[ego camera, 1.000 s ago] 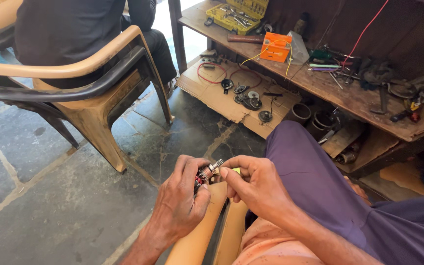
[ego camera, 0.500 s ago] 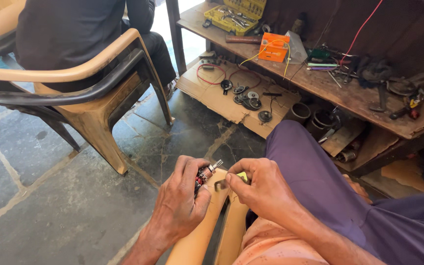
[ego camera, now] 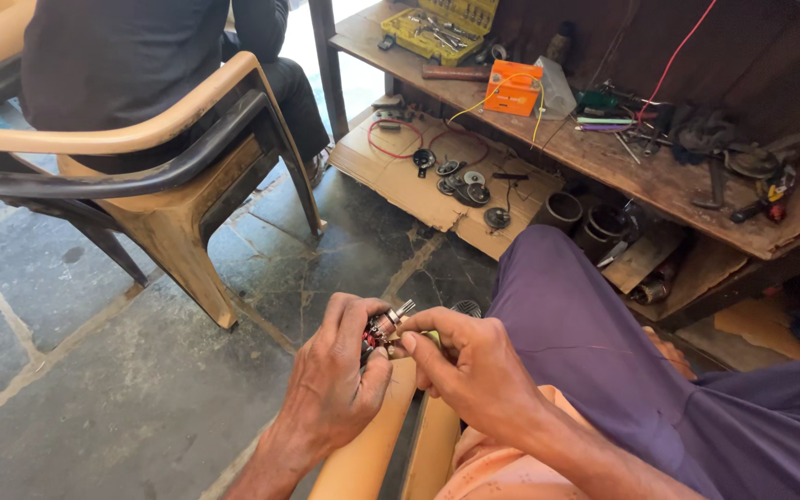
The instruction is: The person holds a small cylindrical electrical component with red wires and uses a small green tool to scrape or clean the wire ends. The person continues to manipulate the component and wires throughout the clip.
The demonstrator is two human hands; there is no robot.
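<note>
A small motor armature (ego camera: pixel 384 326), with a metal shaft and red windings, is held low in the foreground, above the person's lap and a tan chair arm (ego camera: pixel 363 454). It is gripped in the left hand (ego camera: pixel 340 380), whose fingers are curled closed around its body so that the shaft end is left pointing up and to the right, exposed for work. The right hand (ego camera: pixel 469 366) is closed in a pinch against the same part, thumb and forefinger meeting at its near side; whether something small is held between them cannot be told. The part is kept close to the body, probably so that fine work can be steadied.

Behind, a low wooden tabletop (ego camera: pixel 659 181) is loaded with tools, an orange box (ego camera: pixel 513 88) and a yellow tool case (ego camera: pixel 437 26). Round metal parts (ego camera: pixel 460 185) are laid out on cardboard (ego camera: pixel 418 185) on the stone floor (ego camera: pixel 94 370). Another person is seated in a tan plastic chair (ego camera: pixel 168 194) at upper left.

Compared with half a second ago, the grip of both hands is unchanged and the part is kept in the same place.
</note>
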